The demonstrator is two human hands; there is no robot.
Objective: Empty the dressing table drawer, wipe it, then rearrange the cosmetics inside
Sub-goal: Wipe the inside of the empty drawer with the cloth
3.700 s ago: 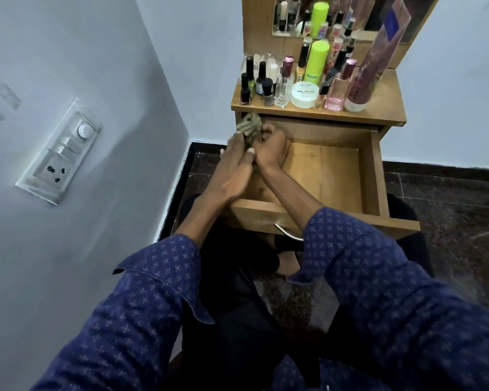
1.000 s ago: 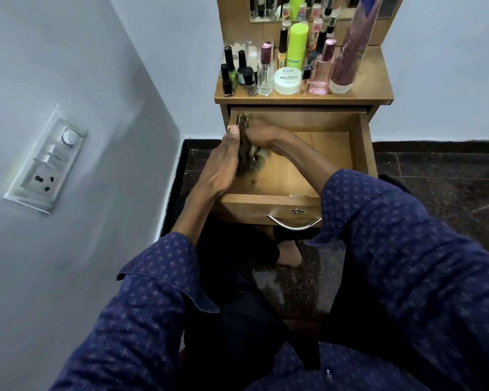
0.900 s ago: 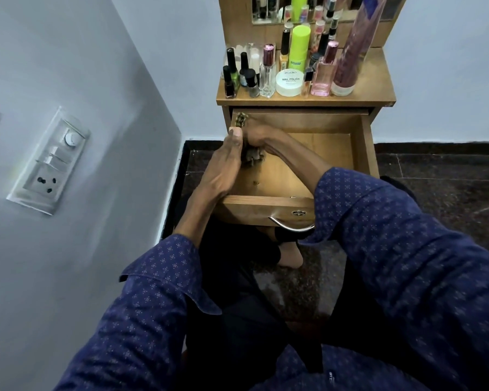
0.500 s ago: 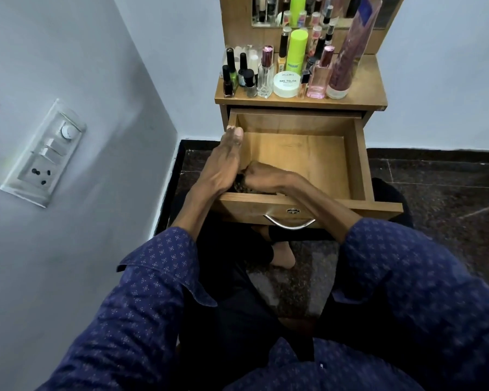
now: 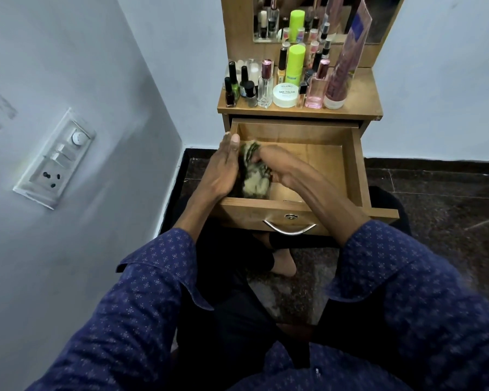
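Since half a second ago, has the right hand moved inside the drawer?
Yes. The right hand, gripping the cloth, has gone from the drawer's front panel back along its left wall.

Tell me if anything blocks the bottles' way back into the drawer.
Only the cloth and both hands: the right hand grips it at the drawer's left side, the left hand rests beside. The bottles stand above on top.

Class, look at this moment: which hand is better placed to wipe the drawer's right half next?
Probably the right hand: it grips the cloth inside the drawer. The left hand lies flat against its left wall.
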